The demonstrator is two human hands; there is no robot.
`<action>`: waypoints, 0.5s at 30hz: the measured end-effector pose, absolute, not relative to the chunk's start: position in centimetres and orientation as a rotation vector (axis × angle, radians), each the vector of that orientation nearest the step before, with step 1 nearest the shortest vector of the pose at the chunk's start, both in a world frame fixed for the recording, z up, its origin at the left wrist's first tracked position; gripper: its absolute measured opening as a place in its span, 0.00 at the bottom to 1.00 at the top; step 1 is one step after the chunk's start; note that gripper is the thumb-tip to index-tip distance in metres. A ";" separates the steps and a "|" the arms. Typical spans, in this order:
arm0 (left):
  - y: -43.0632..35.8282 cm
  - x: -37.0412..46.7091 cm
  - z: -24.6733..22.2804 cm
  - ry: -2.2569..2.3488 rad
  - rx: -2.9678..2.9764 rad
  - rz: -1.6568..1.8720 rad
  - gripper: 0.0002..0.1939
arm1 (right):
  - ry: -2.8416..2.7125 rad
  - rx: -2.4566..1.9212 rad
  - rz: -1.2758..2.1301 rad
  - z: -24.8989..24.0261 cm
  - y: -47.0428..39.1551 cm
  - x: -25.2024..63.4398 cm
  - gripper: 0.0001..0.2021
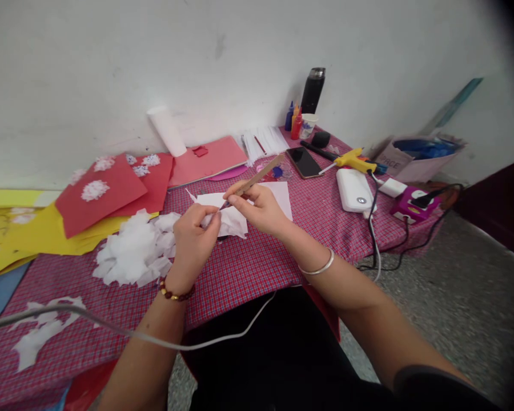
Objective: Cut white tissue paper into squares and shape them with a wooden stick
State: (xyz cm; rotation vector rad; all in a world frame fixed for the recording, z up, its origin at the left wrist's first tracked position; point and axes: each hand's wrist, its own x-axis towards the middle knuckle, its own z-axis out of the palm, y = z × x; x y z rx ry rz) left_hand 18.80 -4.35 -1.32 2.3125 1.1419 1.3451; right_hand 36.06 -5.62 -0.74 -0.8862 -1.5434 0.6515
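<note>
My right hand is closed round a thin brown stick, which slants up to the right, its lower end near my left fingertips. Beside it, my left hand is pinched on a piece of white tissue paper. The fingertips of both hands are close together above the checked tablecloth. A flat white sheet lies behind my right hand. To the left of my left hand sits a heap of crumpled white tissue.
Red cards and yellow sheets lie at the left. At the right are a phone, yellow glue gun, white power bank and purple socket block. A white cable crosses in front of my left forearm.
</note>
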 end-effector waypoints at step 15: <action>-4.4 18.9 -1.3 1.110 2.339 1.375 0.05 | -1.533 -0.909 0.652 -0.8 -5.6 36.0 0.08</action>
